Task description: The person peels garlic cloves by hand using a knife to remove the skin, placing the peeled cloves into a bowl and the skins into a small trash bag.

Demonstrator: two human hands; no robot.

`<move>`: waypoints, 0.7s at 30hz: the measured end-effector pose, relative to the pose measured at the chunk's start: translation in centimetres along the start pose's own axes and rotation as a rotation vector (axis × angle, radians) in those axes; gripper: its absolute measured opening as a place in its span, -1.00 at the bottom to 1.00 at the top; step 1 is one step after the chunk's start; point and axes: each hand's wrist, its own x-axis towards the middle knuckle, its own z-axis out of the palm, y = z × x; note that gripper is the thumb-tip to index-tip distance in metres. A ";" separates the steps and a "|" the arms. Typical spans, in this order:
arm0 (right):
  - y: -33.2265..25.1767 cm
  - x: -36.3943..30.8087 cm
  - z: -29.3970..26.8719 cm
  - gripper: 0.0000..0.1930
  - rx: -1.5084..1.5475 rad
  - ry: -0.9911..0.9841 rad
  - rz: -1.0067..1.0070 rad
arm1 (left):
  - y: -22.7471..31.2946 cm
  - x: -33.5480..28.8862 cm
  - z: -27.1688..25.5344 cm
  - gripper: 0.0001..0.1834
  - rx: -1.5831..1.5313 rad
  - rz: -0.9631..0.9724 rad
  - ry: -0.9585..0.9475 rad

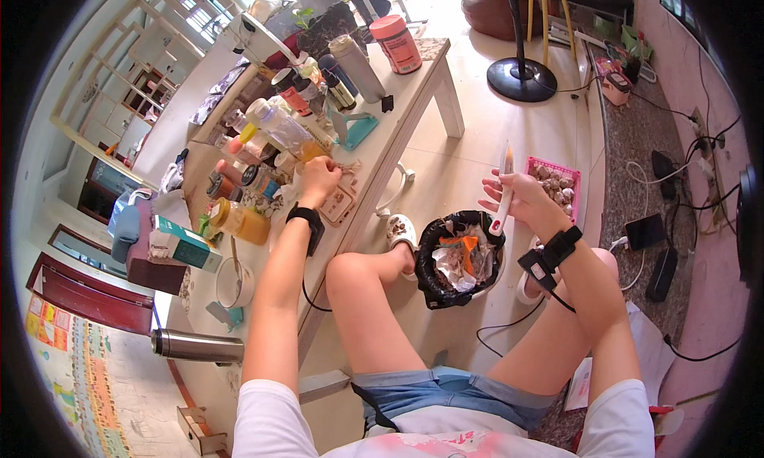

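Observation:
My right hand (521, 197) holds a small white-handled knife (504, 199) upright above the floor, gripped at the thumb side with the other fingers loosely spread. My left hand (320, 179) reaches over the table, fingers curled downward and pinched together; whatever they hold is hidden. Beside that hand lies a beige tray-like piece (341, 206), with small pale scraps near the fingertips. Between my legs stands a bin (430, 276) lined with a black bag, holding crumpled wrappers. Just beyond my right hand, a pink basket (578, 189) contains several round brownish-white pieces that look like garlic bulbs.
Jars and bottles crowd the table (398, 112), including a yellow jar (239, 222), a steel flask (356, 68) and a red-lidded tub (395, 44). A steel thermos (197, 346) lies near its edge. A fan base (521, 80) stands ahead; cables (637, 179) hang at right.

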 end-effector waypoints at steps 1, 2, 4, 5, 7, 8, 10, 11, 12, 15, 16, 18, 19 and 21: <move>0.0 0.1 0.0 -0.76 -0.027 -0.014 -0.002 | -0.2 0.3 -0.5 -0.78 0.003 0.000 0.001; 0.1 0.2 0.0 -0.76 -0.026 -0.018 0.000 | -0.4 0.6 -1.2 -0.77 -0.086 -0.045 0.064; 0.1 0.0 0.6 -0.75 -0.087 -0.027 0.003 | 0.1 1.1 -2.6 -0.78 -0.251 -0.164 0.086; 0.1 0.1 0.4 -0.75 -0.087 -0.022 0.006 | 0.8 1.1 -3.2 -0.78 -0.253 -0.165 0.080; 0.1 0.6 0.0 -0.74 -0.085 -0.096 0.015 | 3.2 0.7 -4.8 -0.81 -0.767 -0.258 -0.037; 0.0 -0.1 0.9 -0.76 -0.181 -0.053 0.009 | 4.4 -0.1 -5.6 -0.82 -0.954 -0.266 -0.151; 0.0 -0.9 0.8 -0.78 -0.288 -0.090 -0.012 | 8.4 -2.6 -6.3 -0.83 -1.232 -0.249 -0.325; 0.1 -1.4 0.7 -0.80 -0.394 -0.135 -0.032 | 10.5 -4.2 -6.5 -0.84 -1.305 -0.248 -0.434; 0.2 -2.2 1.2 -0.81 -0.426 -0.161 -0.052 | 11.8 -5.5 -5.8 -0.82 -1.398 -0.281 -0.513; 0.8 -4.3 1.3 -0.76 -0.445 -0.226 -0.008 | 16.5 -9.4 -3.0 -0.84 -1.541 -0.372 -0.683; 1.4 -4.5 1.9 -0.80 -0.449 -0.205 0.015 | 16.8 -10.3 -1.5 -0.83 -1.609 -0.393 -0.721; 2.0 -4.7 1.9 -0.79 -0.459 -0.234 0.040 | 17.9 -11.7 1.4 -0.83 -1.695 -0.418 -0.767; 2.1 -4.8 1.4 -0.78 -0.442 -0.251 0.051 | 18.6 -12.1 2.9 -0.83 -1.707 -0.415 -0.778; 2.2 -5.1 0.4 -0.79 -0.467 -0.250 0.048 | 19.3 -12.9 5.0 -0.83 -1.721 -0.392 -0.782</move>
